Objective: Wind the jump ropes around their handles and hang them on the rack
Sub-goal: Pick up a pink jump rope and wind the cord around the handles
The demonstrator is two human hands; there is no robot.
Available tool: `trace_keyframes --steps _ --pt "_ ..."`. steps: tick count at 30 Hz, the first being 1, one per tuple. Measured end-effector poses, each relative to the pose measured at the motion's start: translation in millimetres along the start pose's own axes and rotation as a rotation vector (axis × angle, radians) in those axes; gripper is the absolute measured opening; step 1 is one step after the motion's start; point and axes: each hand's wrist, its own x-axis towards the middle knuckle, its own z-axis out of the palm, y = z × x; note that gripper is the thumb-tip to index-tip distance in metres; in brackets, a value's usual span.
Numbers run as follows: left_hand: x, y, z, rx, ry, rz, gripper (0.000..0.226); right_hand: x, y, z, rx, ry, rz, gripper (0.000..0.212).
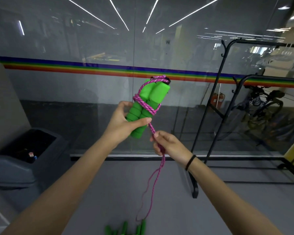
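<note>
My left hand (124,121) grips the pair of green handles (148,102) low down, thumb laid across their front. It holds them side by side, long axis pointing up and away from me, tops leaning a little right. A few turns of the pink rope (152,128) cross their middle, and one strand loops over the top.

My right hand (166,143) sits just below and right of the bundle, pinching the doubled rope between thumb and fingers. A short run stretches straight from the wraps to that pinch. The rope leaves the bundle on its lower right, my right hand's side. So I judge the next turn belongs to that hand, carried across the handles' axis while the left holds steady.

Slack hangs from my right hand to the floor, ending near other green handles (124,227) cut off by the bottom edge; whether it joins them I cannot tell. The rack (210,119) stands well apart on my right, its hooks hard to pick out against the glass.
</note>
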Motion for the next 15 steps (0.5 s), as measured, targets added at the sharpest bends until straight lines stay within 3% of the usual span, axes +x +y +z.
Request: trace_keyframes --steps 3,6,9,15 --pt "0 -2 4 0.218 0.13 0.106 0.061 -6 -8 0 -0.455 0.037 -0.082 0.019" --pt "-3 -3 4 0.53 0.127 0.188 0.058 -10 -27 -9 -0.877 0.034 -0.147 0.016" --pt "-7 -4 -1 0.813 -0.014 0.176 0.057 -16 -52 -17 -1.112 0.024 -0.123 0.021" --pt "-7 -1 0 1.077 -0.29 0.19 0.061 -30 -94 -19 -1.373 -0.092 -0.138 0.025"
